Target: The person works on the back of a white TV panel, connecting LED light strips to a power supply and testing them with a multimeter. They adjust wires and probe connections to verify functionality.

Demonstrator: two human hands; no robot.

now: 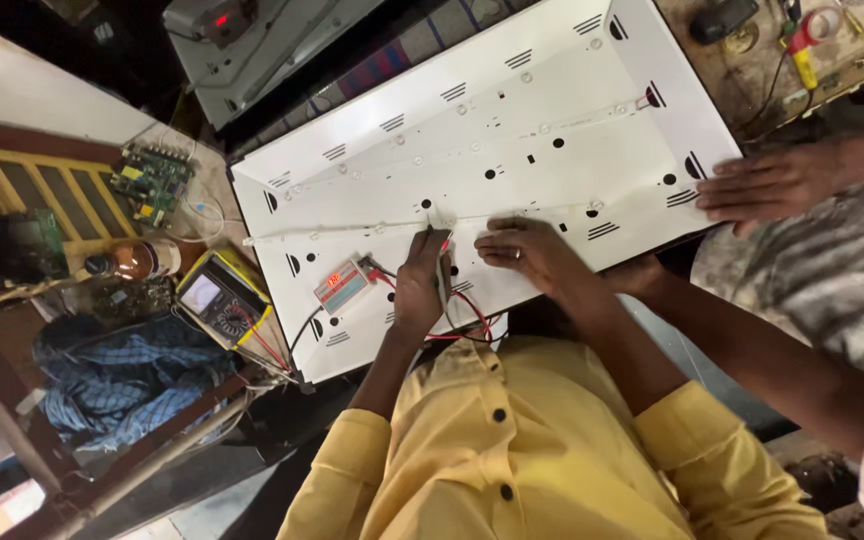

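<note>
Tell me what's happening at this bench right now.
A person in a yellow shirt leans over a white backlight panel. Their left hand pinches two test probes against an LED strip, with red leads running to a small tester whose display glows red. Their right hand rests flat on the panel. Another person's hand rests on the panel's right edge. A yellow multimeter sits alongside.

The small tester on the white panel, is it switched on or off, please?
On: the small tester shows lit red digits on its display, beside the left hand.
</note>
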